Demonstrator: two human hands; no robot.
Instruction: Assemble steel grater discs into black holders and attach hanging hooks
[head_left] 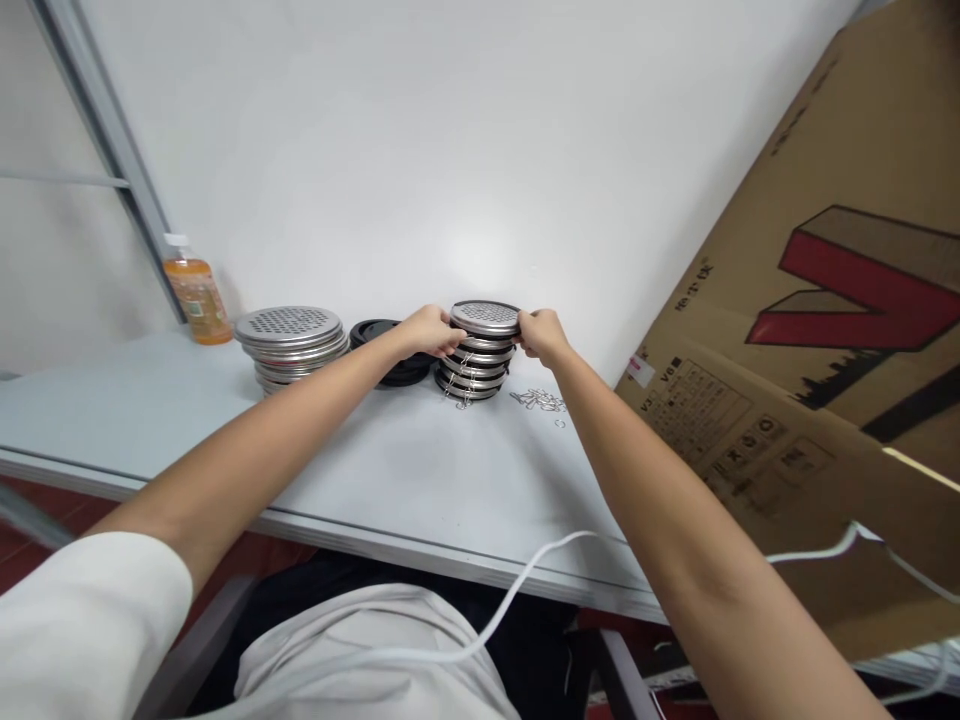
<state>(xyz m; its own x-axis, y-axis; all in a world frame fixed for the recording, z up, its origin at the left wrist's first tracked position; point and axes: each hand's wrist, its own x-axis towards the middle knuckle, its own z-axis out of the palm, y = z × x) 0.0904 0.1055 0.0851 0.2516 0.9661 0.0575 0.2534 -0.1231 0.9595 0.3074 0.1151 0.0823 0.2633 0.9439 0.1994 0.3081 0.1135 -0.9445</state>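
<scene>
Both my hands are at the top of a stack of round metal discs with black rims (pixel 474 372). The uppermost perforated metal disc (pixel 487 314) lies between them, level on the stack. My left hand (pixel 433 332) has its fingers closed on the disc's left edge. With thumb and fingers my right hand (pixel 541 332) grips the right edge. Small wire clips (pixel 465 375) hang down the front of the stack. To the right lies a small pile of loose metal clips (pixel 540 400). Partly behind my left wrist are black round rims (pixel 405 372).
A taller stack of perforated metal discs (pixel 292 335) stands left on the white table (pixel 420 470). Further left is a bottle of orange liquid (pixel 196 295) by the wall. A large cardboard box (pixel 795 400) leans at the right. A white cable (pixel 450 655) crosses in front of me.
</scene>
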